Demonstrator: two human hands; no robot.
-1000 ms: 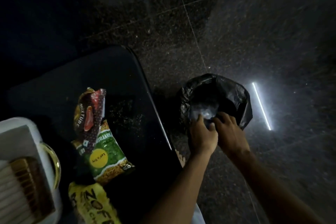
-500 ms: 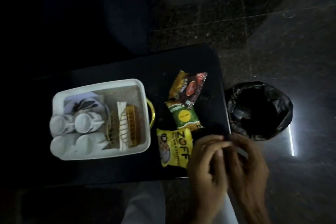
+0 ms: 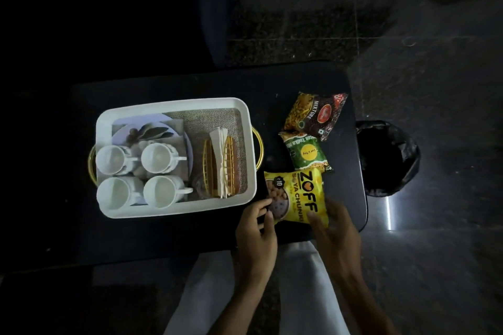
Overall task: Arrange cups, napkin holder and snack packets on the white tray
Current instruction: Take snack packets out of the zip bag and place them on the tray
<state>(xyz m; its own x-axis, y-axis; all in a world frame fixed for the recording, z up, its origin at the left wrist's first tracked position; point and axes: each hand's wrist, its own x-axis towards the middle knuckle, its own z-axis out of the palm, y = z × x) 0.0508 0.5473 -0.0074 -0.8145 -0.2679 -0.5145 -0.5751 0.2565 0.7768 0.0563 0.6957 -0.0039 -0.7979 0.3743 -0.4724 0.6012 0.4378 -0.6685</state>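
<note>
Centrally, both hands grasp the yellow soya-chunks packet (image 3: 298, 196) on the dark table (image 3: 168, 236): left hand (image 3: 255, 228) at its left edge, right hand (image 3: 336, 226) at its lower right. Left of it, the white tray (image 3: 251, 144) holds four cups (image 3: 141, 175) and a napkin holder (image 3: 221, 164).

Tray (image 3: 251, 144) on the table (image 3: 163, 236), four cups (image 3: 141, 175) in its left part, napkin holder (image 3: 221, 166) to their right, three packets (image 3: 302, 155) in a row right of the tray, perhaps overlapping, bin (image 3: 389, 158) on the floor beyond the table's right edge
</note>
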